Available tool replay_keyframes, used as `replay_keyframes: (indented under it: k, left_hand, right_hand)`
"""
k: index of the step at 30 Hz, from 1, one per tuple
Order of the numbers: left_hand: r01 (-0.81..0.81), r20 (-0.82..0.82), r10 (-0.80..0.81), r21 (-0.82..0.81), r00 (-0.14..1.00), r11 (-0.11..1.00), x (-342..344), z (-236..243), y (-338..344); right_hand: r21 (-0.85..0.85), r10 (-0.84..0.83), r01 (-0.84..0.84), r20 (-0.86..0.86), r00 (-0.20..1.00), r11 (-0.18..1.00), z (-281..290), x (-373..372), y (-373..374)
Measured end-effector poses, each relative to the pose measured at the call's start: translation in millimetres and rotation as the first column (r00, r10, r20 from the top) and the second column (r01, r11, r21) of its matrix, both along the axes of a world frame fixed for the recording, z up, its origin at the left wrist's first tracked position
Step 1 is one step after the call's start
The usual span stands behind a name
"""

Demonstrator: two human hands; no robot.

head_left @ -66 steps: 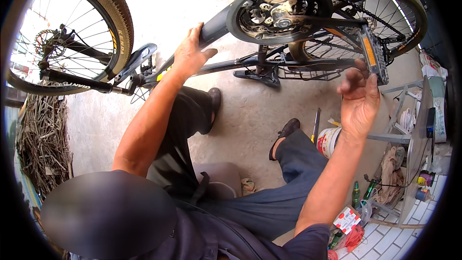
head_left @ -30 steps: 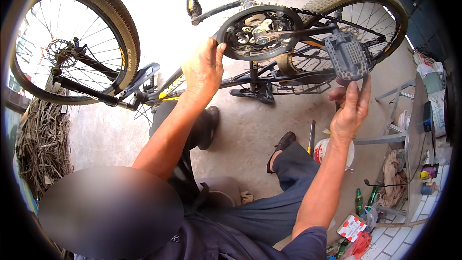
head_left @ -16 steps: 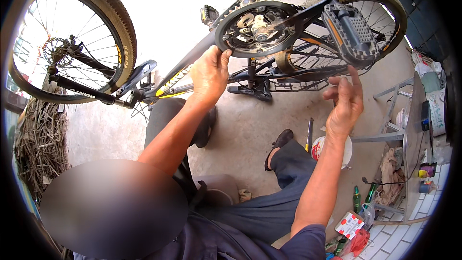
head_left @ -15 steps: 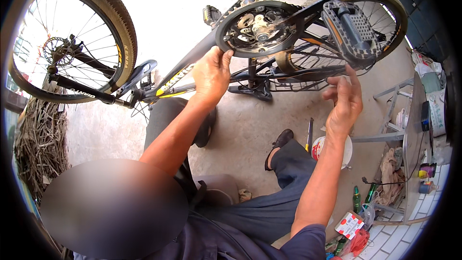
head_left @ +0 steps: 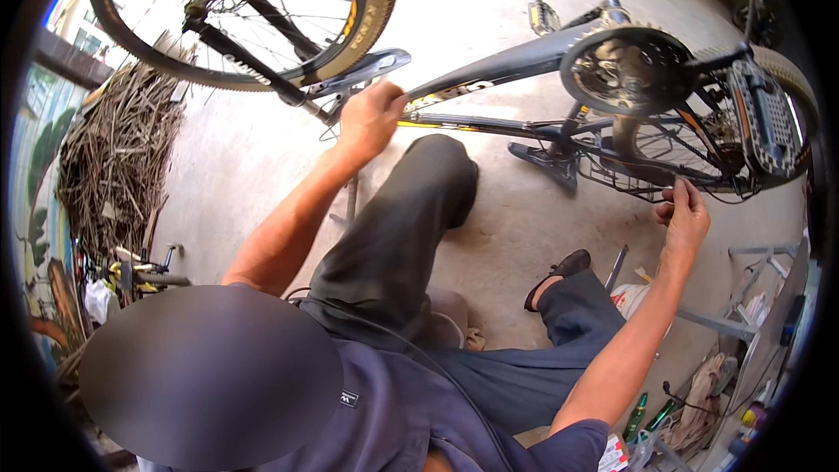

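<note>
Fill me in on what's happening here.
A person is handling a bicycle turned upside down, its wheels up and its saddle down near the floor. The left hand, fingers curled, is at the front part of the frame. The right hand is raised toward the rear end, below the nearer pedal; whether either hand grips anything is unclear. A heap of sticks lies off to the left.
</note>
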State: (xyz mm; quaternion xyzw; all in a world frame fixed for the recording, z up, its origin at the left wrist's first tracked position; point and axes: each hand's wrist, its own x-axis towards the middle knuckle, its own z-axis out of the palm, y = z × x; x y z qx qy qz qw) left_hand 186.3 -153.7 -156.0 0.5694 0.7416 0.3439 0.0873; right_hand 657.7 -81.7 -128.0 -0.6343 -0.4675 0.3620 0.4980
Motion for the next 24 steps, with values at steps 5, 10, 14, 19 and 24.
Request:
replay_keyframes:
  k: [5, 10, 14, 19, 24]
  left_hand:
    - [-0.241, -0.201, 0.189, -0.275, 0.961, 0.931, -95.5, -50.9, -70.5]
    - [-0.395, -0.161, 0.362, -0.318, 0.918, 0.862, -130.1, -81.3, -100.6]
    - [-0.38, -0.067, 0.378, -0.29, 0.923, 0.878, -130.0, -81.4, -88.3]
    - [-0.142, -0.351, 0.189, 0.155, 0.917, 0.978, -87.2, -55.3, -41.5]
    - [-0.053, -0.388, 0.085, 0.092, 0.918, 0.994, -57.5, -51.8, 7.1]
  right_hand:
    - [-0.069, 0.032, -0.03, 0.023, 0.999, 0.997, -17.3, -1.4, 13.3]
    - [-0.104, 0.036, -0.033, 0.029, 0.999, 0.994, -21.0, -7.6, 19.8]
    - [-0.133, 0.067, -0.059, 0.05, 0.997, 0.989, -36.4, -0.1, 28.8]
    - [-0.142, 0.101, -0.09, 0.07, 0.992, 0.986, -31.4, -26.9, 31.6]
    - [-0.178, 0.17, -0.146, 0.124, 0.978, 0.973, -24.9, -40.5, 33.6]
